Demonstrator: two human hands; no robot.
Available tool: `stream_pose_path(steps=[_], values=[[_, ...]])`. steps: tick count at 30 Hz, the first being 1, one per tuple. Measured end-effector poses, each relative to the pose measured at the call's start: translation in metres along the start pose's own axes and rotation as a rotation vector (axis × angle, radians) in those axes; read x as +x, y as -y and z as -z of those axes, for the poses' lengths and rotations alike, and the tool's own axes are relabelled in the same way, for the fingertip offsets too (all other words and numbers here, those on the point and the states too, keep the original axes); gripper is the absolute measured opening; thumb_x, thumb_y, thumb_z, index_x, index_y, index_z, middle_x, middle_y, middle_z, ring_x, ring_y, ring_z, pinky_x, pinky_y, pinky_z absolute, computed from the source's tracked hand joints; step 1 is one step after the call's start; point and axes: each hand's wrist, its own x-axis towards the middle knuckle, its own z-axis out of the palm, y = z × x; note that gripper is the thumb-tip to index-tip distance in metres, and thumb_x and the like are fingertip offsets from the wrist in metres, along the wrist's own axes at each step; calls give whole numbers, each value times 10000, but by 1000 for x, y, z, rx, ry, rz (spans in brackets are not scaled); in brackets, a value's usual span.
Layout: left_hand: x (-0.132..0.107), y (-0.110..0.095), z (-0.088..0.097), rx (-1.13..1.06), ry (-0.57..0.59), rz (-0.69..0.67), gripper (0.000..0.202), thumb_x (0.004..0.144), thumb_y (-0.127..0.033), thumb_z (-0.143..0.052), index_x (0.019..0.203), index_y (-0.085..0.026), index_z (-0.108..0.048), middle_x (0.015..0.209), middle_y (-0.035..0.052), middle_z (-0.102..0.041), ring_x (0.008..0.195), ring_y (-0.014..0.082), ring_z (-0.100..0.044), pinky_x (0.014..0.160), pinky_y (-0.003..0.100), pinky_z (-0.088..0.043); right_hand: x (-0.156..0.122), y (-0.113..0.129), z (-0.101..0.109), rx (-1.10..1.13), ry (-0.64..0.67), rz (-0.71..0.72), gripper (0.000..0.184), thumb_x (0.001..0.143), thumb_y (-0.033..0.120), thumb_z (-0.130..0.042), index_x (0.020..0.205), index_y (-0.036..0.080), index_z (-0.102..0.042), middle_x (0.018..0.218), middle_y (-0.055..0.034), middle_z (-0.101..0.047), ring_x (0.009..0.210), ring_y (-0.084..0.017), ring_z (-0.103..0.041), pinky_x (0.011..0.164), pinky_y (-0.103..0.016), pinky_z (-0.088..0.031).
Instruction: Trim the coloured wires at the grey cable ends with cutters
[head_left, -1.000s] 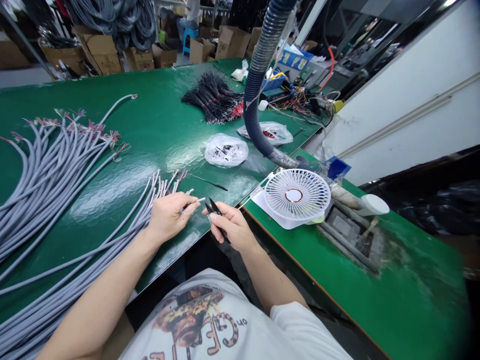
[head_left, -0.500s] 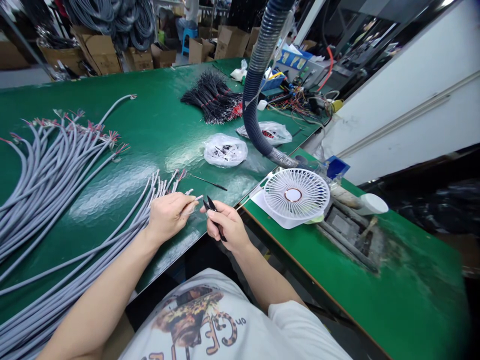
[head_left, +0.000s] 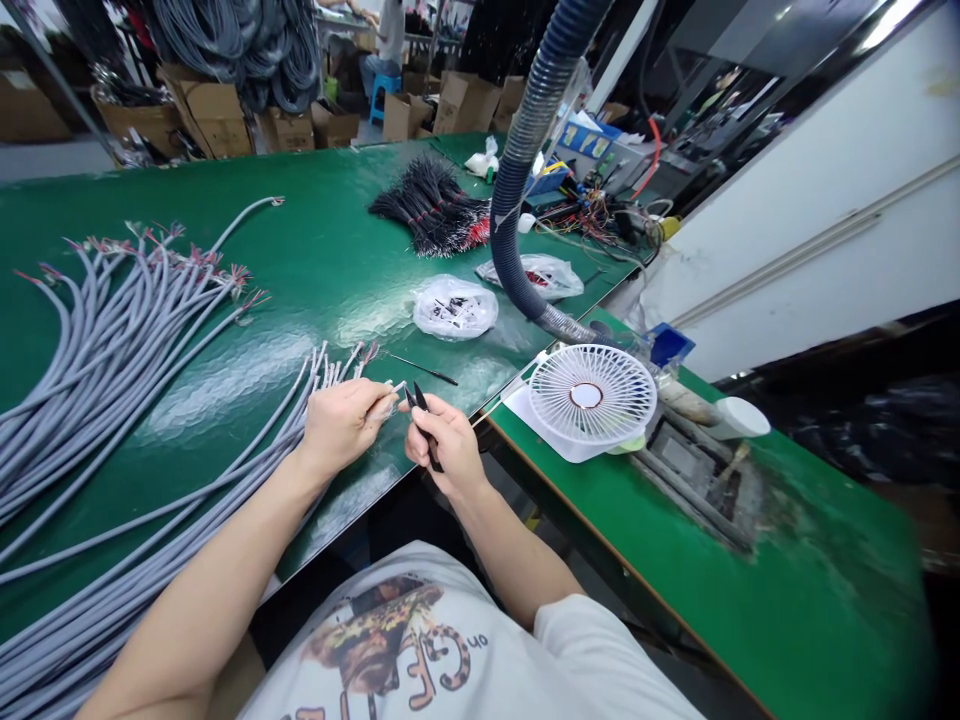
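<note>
My left hand is closed around the end of a grey cable at the front edge of the green table. My right hand grips small black snips, their open blades right at the cable's tip. More grey cables run under my left forearm, ends fanned out beside my left hand. A second fan of grey cables with stripped coloured ends lies at the far left.
A white desk fan lies face up on the right bench. A dark ribbed hose curves down behind it. Two clear bags of small parts, a black wire bundle and a thin black probe lie on the table. Cardboard boxes stand behind.
Both hands have drifted slightly up and closer together; the snips' blades have moved left to the cable tip. The view shifted a little downward.
</note>
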Motion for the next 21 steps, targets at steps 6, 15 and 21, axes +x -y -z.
stream_pose_path(steps=[6,15,21], values=[[-1,2,0,21,-6,-15,177,897,-252,-540,847,-152,-678,776,46,-739,660,142,-670,619,235,-461,7,1,-2,27,-17,-3,180,754,297,-649,841,147,-601,388,89,-439,303,-40,-309,383,-189,-238],[-5,1,-2,-38,69,-36,188,902,-256,-521,817,-173,-666,754,27,-730,653,131,-666,616,227,-457,22,49,44,-299,-140,369,204,798,322,-617,960,205,-578,492,105,-421,385,-60,-391,436,-199,-334],[-2,1,1,-29,135,-41,221,908,-276,-506,811,-178,-679,729,24,-715,615,124,-643,591,224,-437,21,48,30,-1201,255,584,194,845,278,-586,985,190,-686,861,-39,-685,713,-137,-595,696,-259,-444]])
